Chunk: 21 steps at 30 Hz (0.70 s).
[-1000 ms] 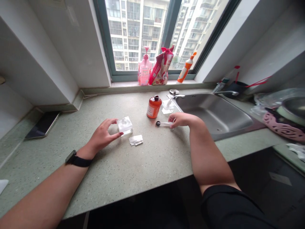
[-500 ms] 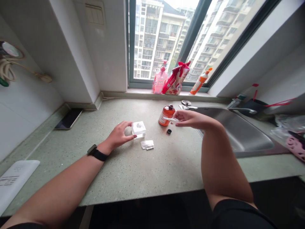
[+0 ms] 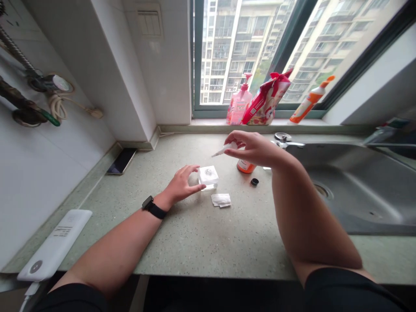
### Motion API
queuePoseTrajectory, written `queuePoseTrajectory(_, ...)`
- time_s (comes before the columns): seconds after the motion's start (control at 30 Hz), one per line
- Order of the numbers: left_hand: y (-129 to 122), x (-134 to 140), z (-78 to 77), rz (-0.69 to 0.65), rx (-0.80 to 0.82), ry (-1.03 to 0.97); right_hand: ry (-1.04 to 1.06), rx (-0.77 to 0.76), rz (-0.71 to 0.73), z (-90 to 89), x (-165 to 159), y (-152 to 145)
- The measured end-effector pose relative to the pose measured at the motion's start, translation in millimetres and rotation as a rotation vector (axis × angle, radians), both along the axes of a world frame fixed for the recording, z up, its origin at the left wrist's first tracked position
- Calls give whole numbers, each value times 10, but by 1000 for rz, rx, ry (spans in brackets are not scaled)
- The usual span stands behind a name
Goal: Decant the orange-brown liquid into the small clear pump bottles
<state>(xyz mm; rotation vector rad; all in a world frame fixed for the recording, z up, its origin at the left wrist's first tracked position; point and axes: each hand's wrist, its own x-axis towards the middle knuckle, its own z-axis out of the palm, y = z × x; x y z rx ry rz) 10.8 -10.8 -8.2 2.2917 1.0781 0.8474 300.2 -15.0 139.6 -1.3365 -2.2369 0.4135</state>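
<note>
Countertop (image 3: 195, 247), nearer rear edge: I see left hand (image 3: 180, 187) pinch clear bottle (image 3: 208, 177), likely steadying; right hand (image 3: 250, 146) pinches dropper (image 3: 221, 151).

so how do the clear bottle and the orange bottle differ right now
The clear bottle is boxy and see-through, while the orange bottle is coloured, with a rounded base. The clear bottle is held in the left grip; the orange bottle is partly behind the right grip. The clear bottle's top shows, but the orange bottle's is hidden. Both stand on the counter.
</note>
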Motion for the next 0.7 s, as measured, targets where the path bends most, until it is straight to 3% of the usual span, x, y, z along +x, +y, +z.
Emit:
queuePoseTrajectory(0.17,-1,6,27,-19,2,-15,-91,-41,98,-75,-43,0)
queuePoseTrajectory(0.47,-1,6,33,-33,0,-31,-188,1,72,-126,-119,-7)
queuePoseTrajectory(0.7,-4,0,48,-25,-20,-3,-209,46,166,-290,-252,44)
